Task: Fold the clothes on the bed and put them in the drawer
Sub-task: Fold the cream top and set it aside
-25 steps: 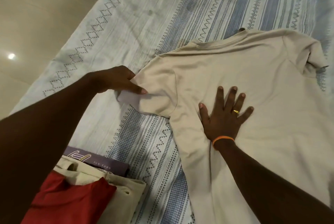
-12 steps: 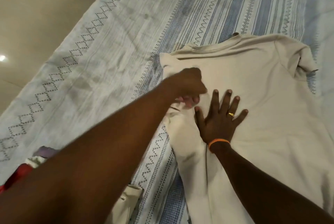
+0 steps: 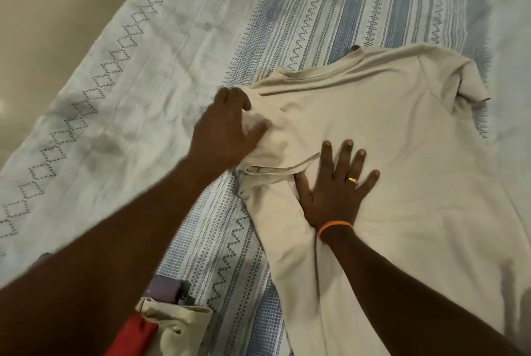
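Beige t-shirt (image 3: 402, 154) on bedspread (image 3: 143, 97), left hand (image 3: 227, 131) loosely spread on folded sleeve, right hand (image 3: 336, 186) pressing flat

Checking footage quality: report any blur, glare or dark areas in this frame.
Head view: left hand motion-blurred over the shirt; right hand sharp, flat on it; floor dim and warm, faint glare at its left edge; forearms dark in the foreground.

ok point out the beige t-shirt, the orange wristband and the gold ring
beige t-shirt (image 3: 402, 140), head view, on the flat chest panel
orange wristband (image 3: 334, 225), head view, middle of the band on the right wrist
gold ring (image 3: 353, 181), head view, on the right hand's ring finger
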Available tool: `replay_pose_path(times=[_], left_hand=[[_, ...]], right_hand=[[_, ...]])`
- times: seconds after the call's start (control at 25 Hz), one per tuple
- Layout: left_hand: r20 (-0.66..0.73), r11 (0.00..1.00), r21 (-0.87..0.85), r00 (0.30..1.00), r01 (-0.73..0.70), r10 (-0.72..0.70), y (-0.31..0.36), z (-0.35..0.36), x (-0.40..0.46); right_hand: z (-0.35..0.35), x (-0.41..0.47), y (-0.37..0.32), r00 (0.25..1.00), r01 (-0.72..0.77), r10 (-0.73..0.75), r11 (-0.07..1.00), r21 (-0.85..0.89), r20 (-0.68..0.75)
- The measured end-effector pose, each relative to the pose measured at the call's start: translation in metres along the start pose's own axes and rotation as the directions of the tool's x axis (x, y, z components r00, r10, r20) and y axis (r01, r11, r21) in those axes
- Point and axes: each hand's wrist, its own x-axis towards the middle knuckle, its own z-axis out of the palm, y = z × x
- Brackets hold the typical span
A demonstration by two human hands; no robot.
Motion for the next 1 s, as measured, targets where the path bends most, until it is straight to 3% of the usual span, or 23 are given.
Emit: replay_pose_path(times=[0.08, 0.16, 0.28, 0.32, 0.44, 0.6, 0.68, 0.8, 1.0], left_hand=[[0.186, 0.998, 0.032, 0.982, -0.046, 0.040, 0.004, 0.013, -0.041], [0.255, 0.996, 0.047, 0.965, -0.079, 0.064, -0.002, 0.024, -0.070], [0.124, 0.999, 0.013, 0.991, 0.047, -0.048, 0.003, 0.024, -0.077], [0.068, 0.996, 0.075, 0.997, 0.039, -0.044, 0.012, 0.024, -0.078], [-0.078, 0.909, 0.408, 0.989, -0.082, 0.125, 0.043, 0.034, -0.089], [0.024, 0.860, 0.399, 0.942, -0.317, 0.336, 0.046, 0.064, -0.105], [0.051, 0.891, 0.380, 0.967, -0.249, 0.248, 0.041, 0.074, -0.111], [-0.024, 0.953, 0.261, 0.988, 0.152, -0.151, 0.031, 0.079, -0.126], [0.105, 0.963, 0.210, 0.975, 0.171, -0.196, 0.004, 0.097, -0.129]], right_hand=[[0.000, 0.000, 0.000, 1.000, 0.001, -0.001, 1.000, 0.007, 0.006], [-0.001, -0.001, 0.000, 1.000, 0.000, 0.000, 1.000, 0.007, 0.014], [-0.003, -0.001, -0.001, 1.000, 0.002, -0.001, 1.000, -0.004, 0.026], [-0.004, -0.001, -0.001, 1.000, 0.003, -0.003, 1.000, -0.011, 0.028], [-0.006, 0.000, -0.001, 1.000, -0.001, 0.002, 1.000, -0.019, 0.027], [-0.009, -0.001, -0.002, 0.998, 0.011, -0.007, 0.999, -0.053, 0.067], [-0.011, 0.000, -0.002, 0.997, 0.005, 0.000, 0.997, -0.080, 0.073], [-0.010, 0.000, -0.004, 0.997, 0.004, 0.004, 0.995, -0.103, 0.081], [-0.013, -0.002, -0.004, 0.997, 0.010, -0.002, 0.995, -0.100, 0.080]])
